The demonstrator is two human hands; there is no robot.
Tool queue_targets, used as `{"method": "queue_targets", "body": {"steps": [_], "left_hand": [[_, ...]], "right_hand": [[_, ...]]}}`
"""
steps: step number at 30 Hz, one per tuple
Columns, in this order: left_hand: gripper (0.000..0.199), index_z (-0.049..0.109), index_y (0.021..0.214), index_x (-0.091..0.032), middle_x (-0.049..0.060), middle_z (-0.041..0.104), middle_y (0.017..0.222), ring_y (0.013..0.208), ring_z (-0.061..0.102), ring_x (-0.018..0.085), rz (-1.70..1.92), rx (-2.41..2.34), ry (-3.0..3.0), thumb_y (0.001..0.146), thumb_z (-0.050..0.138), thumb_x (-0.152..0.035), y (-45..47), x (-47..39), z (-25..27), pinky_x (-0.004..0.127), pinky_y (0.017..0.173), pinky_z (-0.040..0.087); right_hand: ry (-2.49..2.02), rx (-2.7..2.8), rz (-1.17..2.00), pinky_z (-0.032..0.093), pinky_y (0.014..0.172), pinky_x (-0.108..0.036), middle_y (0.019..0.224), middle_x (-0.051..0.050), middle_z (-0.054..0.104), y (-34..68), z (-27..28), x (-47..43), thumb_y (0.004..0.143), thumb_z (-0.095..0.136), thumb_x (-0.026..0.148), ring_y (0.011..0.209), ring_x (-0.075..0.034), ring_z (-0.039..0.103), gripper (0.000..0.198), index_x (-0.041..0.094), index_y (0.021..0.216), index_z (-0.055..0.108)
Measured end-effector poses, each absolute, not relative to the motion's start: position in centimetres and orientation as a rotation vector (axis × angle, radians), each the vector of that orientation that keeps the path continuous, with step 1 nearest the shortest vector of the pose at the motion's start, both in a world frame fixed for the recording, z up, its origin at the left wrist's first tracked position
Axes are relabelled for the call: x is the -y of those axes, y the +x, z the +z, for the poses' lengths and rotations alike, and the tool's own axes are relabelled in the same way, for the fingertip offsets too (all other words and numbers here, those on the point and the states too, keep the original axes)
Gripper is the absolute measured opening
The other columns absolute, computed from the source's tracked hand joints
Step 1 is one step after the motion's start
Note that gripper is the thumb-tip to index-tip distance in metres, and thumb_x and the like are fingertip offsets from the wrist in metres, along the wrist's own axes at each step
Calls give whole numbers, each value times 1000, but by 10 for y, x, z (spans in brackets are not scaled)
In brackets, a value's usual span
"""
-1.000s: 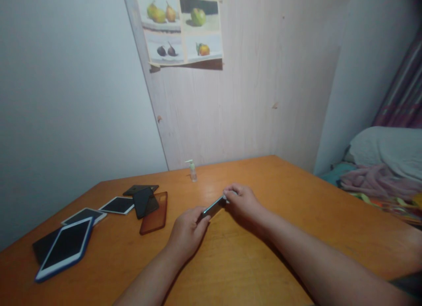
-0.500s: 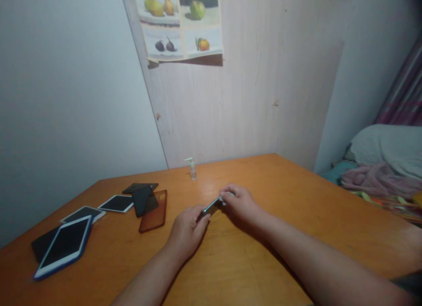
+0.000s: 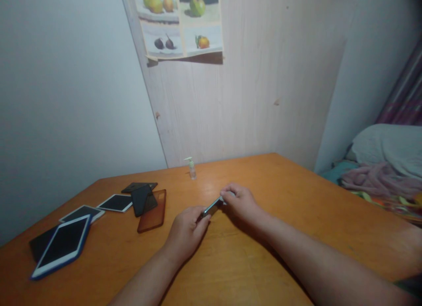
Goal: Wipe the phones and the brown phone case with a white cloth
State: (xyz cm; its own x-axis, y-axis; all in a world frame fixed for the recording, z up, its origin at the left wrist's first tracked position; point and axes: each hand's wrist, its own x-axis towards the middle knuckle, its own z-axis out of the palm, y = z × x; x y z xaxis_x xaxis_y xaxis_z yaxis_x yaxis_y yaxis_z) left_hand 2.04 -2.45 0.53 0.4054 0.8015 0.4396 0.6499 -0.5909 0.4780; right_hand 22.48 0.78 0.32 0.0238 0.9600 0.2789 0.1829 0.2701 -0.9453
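A thin, dark smartphone with a shiny edge is held tilted above the middle of the table. My left hand grips its near left end, the thumb along the lower side. At the far right end, the fingers of my right hand are pinched together against the phone. A small pale, whitish bit shows at those right fingers, too small to name. My right fingers partly hide that end of the phone.
On the left of the wooden table lie a blue-cased tablet, white-framed devices, a dark phone-like slab and a brown phone case. A small pump bottle stands near the back edge, before the wall.
Both hands stay on the phone in almost the same place. The view has shifted very slightly; nothing on the table has been moved.
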Motion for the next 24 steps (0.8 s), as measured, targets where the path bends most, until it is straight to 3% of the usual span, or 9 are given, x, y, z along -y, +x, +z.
{"method": "queue_targets", "body": {"steps": [5, 12, 18, 24], "left_hand": [[21, 70, 106, -23, 6, 74, 100, 93, 67, 21, 1009, -1200, 2394, 95, 53, -28, 18, 23, 2, 30, 83, 48], [22, 73, 104, -21, 4, 74, 93, 86, 67, 22, 1203, -1130, 2016, 92, 60, -34, 17, 21, 8, 27, 76, 47], [30, 72, 105, -17, 6, 73, 91, 84, 65, 19, 1225, -973, 1515, 85, 69, -39, 21, 19, 14, 27, 77, 48], [32, 68, 92, -15, 0, 64, 75, 62, 52, 10, 1301, -977, 1264, 80, 75, -43, 9, 12, 13, 19, 58, 39]], "right_hand": [[-999, 1744, 834, 45, 67, -27, 78, -1, 69, 204, 6, 12, 85, 59, 33, 73, -16, 60, 16, 21, 86, 70], [-1077, 1235, 839, 39, 61, -28, 65, -1, 61, 246, 12, -21, 76, 68, 47, 63, -16, 53, 29, 19, 72, 66], [-1018, 1157, 974, 36, 58, -26, 63, 0, 59, 263, 25, -28, 68, 74, 55, 59, -12, 48, 38, 18, 69, 66], [-1096, 1179, 1082, 23, 45, -24, 49, 3, 51, 263, 26, -24, 65, 77, 53, 44, -8, 35, 38, 18, 63, 64]]}}
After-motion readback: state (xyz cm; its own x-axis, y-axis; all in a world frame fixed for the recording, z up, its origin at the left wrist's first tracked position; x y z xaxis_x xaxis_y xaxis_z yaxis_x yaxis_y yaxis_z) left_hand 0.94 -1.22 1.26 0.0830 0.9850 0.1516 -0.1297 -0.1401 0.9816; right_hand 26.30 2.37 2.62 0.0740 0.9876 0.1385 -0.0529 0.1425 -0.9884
